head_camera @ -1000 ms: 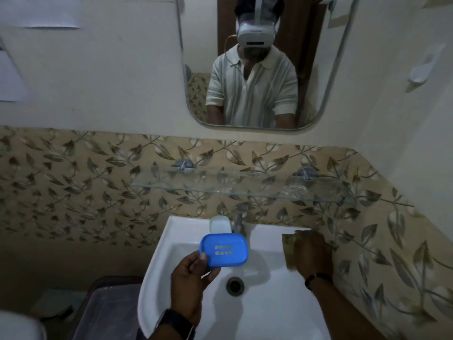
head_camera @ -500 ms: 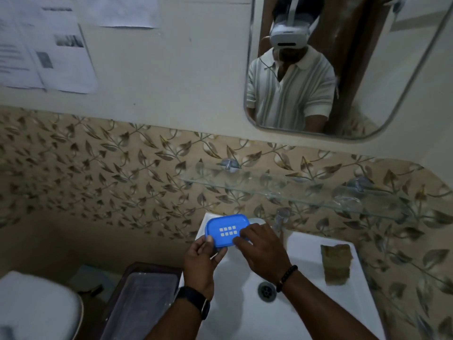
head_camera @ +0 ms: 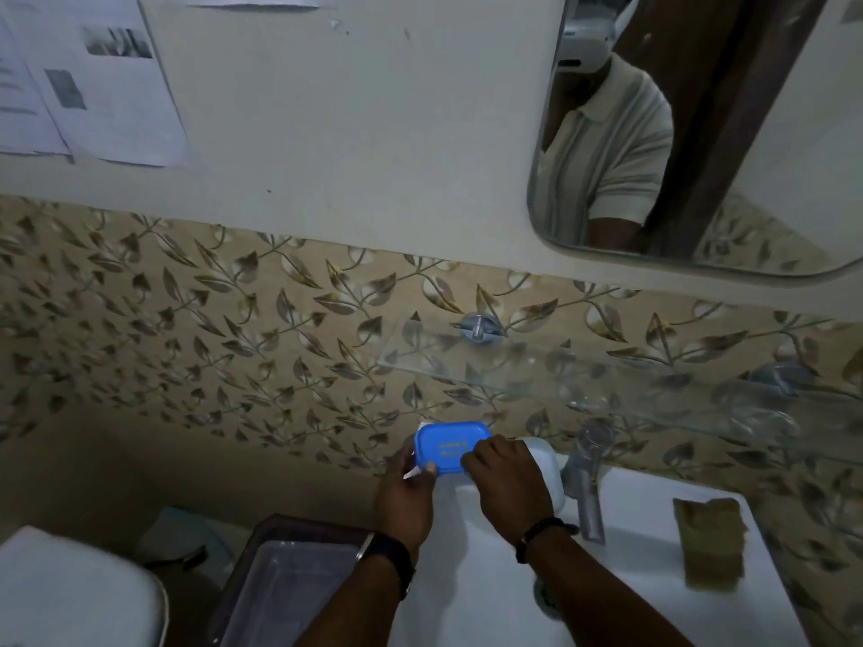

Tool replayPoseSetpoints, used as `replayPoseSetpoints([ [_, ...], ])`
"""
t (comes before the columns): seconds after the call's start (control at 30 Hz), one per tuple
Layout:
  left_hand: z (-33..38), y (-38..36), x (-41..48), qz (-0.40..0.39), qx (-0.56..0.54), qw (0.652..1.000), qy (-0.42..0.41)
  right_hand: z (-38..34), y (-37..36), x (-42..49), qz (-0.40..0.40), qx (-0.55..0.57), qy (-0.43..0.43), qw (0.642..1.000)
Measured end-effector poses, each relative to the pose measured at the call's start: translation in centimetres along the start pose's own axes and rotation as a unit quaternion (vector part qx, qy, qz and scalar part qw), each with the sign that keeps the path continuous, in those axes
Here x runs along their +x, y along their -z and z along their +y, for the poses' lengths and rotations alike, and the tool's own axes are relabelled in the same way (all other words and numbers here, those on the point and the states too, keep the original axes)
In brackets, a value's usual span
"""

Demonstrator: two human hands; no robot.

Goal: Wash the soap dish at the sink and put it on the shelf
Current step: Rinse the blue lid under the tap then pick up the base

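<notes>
Both hands hold the blue soap dish [head_camera: 452, 445] at the back left corner of the sink [head_camera: 640, 520].

The soap dish is a rounded rectangle of smooth blue plastic with two short rows of small drain slots in its middle; it sits just above the sink's white glazed rim, below the left end of the clear glass shelf [head_camera: 560, 371]. The left hand [head_camera: 405, 497] pinches its left edge between thumb and fingertips, and the right hand [head_camera: 509, 483] grips its right edge with curled fingers. Right of the dish stands a matte metal tap [head_camera: 586, 483], with a white rounded container [head_camera: 546, 464] partly hidden behind the right hand. A coarse brownish scrub pad [head_camera: 710, 544] lies flat on the sink's right ledge.
</notes>
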State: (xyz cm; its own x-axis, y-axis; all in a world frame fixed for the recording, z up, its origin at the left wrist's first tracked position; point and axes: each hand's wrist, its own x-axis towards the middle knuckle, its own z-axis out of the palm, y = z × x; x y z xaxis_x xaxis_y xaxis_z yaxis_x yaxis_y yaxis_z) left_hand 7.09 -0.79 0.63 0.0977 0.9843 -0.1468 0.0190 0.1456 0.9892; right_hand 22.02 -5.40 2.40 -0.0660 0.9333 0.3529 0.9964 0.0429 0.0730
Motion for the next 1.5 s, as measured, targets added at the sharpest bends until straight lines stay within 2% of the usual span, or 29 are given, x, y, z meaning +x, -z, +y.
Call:
replayPoseSetpoints([
  [0.07, -1.4, -0.3, 0.9, -0.015, 0.211, 0.975, -0.073, -0.4, -1.1, 0.4, -0.034, -0.019, -0.03, 0.999],
  [0.13, -2.6, -0.3, 1.5, -0.06, 0.385, 0.913, -0.121, -0.8, -2.4, 0.4, -0.072, -0.036, -0.051, 0.995],
  [0.2, -3.5, -0.2, 1.8, -0.122, 0.495, 0.851, -0.131, -1.2, -3.4, 0.2, -0.108, -0.045, -0.063, 0.991],
  [0.27, -4.2, -0.3, 1.8, -0.162, 0.531, 0.821, -0.13, -1.2, -4.1, -0.2, -0.128, -0.042, -0.075, 0.988],
  [0.37, -4.7, -0.6, 2.0, -0.174, 0.575, 0.786, -0.143, -0.6, -4.2, -1.0, -0.118, -0.041, -0.081, 0.989],
  [0.47, -4.9, -0.8, 2.1, -0.156, 0.579, 0.784, -0.157, 0.1, -3.8, -2.1, -0.103, -0.038, -0.129, 0.986],
  [0.53, -4.7, -1.0, 1.9, -0.13, 0.556, 0.793, -0.211, 0.8, -3.3, -2.9, -0.087, -0.048, -0.181, 0.978],
  [0.6, -4.7, -1.3, 1.2, -0.115, 0.563, 0.772, -0.273, 1.4, -2.7, -3.7, -0.084, -0.065, -0.204, 0.973],
  [0.77, -5.1, -2.0, -0.5, -0.099, 0.546, 0.746, -0.369, 1.6, -1.5, -4.8, -0.131, -0.096, -0.197, 0.967],
  [0.87, -5.4, -2.1, -1.4, -0.151, 0.533, 0.753, -0.356, 1.1, -1.3, -4.9, -0.17, -0.113, -0.209, 0.956],
  [0.97, -5.3, -1.6, -2.2, -0.162, 0.539, 0.758, -0.329, 0.7, -1.1, -5.1, -0.203, -0.116, -0.205, 0.95],
  [1.13, -4.8, -0.5, -3.4, -0.139, 0.573, 0.771, -0.241, 0.0, 0.1, -5.7, -0.177, -0.115, -0.202, 0.956],
  [1.33, -2.9, -1.1, -4.5, -0.097, 0.477, 0.847, -0.214, -1.5, 3.7, -6.8, -0.105, -0.038, -0.202, 0.973],
  [1.5, -1.6, -2.9, -6.1, -0.053, 0.366, 0.911, -0.181, -2.3, 6.3, -8.8, -0.054, 0.089, -0.224, 0.969],
])
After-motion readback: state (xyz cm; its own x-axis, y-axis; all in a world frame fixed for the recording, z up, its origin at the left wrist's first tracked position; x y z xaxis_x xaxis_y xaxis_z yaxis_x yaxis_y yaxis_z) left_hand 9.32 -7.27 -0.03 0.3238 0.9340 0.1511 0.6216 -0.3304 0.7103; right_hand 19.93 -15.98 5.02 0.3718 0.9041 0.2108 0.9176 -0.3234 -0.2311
